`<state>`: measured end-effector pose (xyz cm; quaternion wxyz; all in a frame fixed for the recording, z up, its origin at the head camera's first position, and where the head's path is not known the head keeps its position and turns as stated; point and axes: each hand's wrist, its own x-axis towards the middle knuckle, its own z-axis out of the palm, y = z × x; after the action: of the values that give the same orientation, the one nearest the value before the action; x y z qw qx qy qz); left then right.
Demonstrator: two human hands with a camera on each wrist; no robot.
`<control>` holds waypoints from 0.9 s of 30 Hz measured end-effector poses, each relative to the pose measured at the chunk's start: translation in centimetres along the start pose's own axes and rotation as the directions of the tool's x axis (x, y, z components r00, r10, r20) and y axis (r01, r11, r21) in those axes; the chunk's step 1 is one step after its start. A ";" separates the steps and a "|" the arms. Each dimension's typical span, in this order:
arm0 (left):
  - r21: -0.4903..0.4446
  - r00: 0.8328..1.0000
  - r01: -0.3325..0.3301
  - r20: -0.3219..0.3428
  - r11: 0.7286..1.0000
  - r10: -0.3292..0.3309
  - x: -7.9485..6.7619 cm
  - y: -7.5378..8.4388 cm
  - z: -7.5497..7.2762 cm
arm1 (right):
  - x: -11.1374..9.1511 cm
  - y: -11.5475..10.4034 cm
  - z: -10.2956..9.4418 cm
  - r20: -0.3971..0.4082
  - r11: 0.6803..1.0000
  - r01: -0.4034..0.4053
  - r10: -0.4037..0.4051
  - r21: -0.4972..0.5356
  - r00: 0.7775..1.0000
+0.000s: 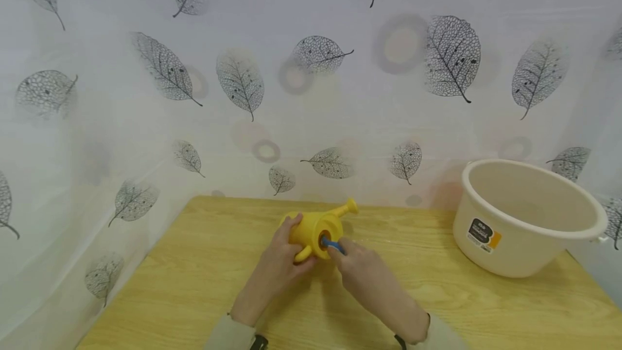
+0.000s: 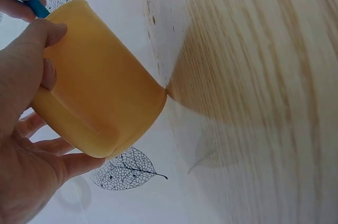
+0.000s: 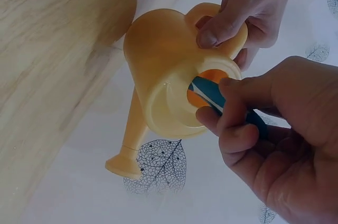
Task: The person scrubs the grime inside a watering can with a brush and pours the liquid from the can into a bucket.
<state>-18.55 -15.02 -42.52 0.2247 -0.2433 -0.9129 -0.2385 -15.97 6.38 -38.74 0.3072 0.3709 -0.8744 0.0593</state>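
Note:
A yellow plastic watering can [image 1: 305,227] is tipped over above the wooden table, its top opening turned toward the person. My left hand [image 1: 276,263] grips it around the body and the handle [image 3: 237,42]. In my right hand [image 1: 369,274] is a blue stick-like handle with a white stripe [image 3: 211,94], pinched between thumb and fingers. Its far end goes into the can's round opening and is hidden inside, so its kind cannot be told. The spout [image 3: 130,139] with its flared head points away to the right in the head view.
A large cream basin [image 1: 505,247] with a label stands at the table's right side. Behind the wooden table [image 1: 194,285] hangs a whitish sheet [image 1: 340,118] printed with dark leaves, which also runs along the left side.

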 end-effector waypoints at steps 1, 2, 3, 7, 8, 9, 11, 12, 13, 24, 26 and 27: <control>0.000 1.000 0.004 0.003 1.000 -0.004 0.0 0.0 0.0 | 0.0 0.0 0.1 0.004 1.000 -0.009 0.009 0.008 1.000; 0.002 1.000 0.006 0.006 1.000 -0.006 0.0 0.1 0.0 | 0.0 0.0 0.1 0.003 1.000 -0.013 0.013 0.013 1.000; 0.003 1.000 0.009 0.009 1.000 -0.009 0.0 0.1 -0.1 | 0.0 0.1 0.3 0.002 0.999 -0.021 0.021 0.027 1.000; 0.001 1.000 0.009 0.010 1.000 -0.009 0.1 0.1 -0.1 | 0.2 0.2 0.1 0.024 0.987 -0.047 0.044 0.151 0.999; 0.001 1.000 0.006 0.009 1.000 -0.006 0.1 0.1 -0.1 | 0.3 0.2 0.0 0.048 0.974 -0.071 0.062 0.216 0.997; 0.001 1.000 0.004 0.006 1.000 -0.004 0.1 0.1 0.0 | 0.4 0.2 -0.2 0.079 0.950 -0.109 0.090 0.294 0.993; 0.003 1.000 0.000 0.006 1.000 0.000 0.1 0.1 0.0 | 0.6 0.3 -0.7 0.133 0.889 -0.188 0.145 0.417 0.980; 0.004 1.000 0.000 0.006 1.000 0.000 0.1 0.1 0.0 | 0.7 0.4 -0.9 0.161 0.855 -0.232 0.176 0.465 0.971; 0.003 1.000 -0.001 0.005 1.000 0.001 0.0 0.1 0.0 | 0.7 0.4 -1.1 0.187 0.819 -0.274 0.206 0.504 0.961; 0.000 1.000 -0.006 0.016 1.000 0.006 0.0 0.0 0.1 | 0.7 1.0 -1.4 0.275 0.736 -0.380 0.268 0.560 0.923; 0.002 1.000 -0.005 0.015 1.000 0.005 0.0 0.0 0.1 | 0.8 1.0 -1.3 0.269 0.741 -0.376 0.267 0.556 0.925; 0.003 1.000 -0.004 0.015 1.000 0.004 0.1 0.0 0.1 | 0.8 1.0 -1.2 0.265 0.744 -0.374 0.267 0.554 0.926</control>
<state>-18.63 -14.92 -42.57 0.2189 -0.2466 -0.9144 -0.2349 -16.54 7.00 -37.21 0.0852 0.2956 -0.8844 0.3510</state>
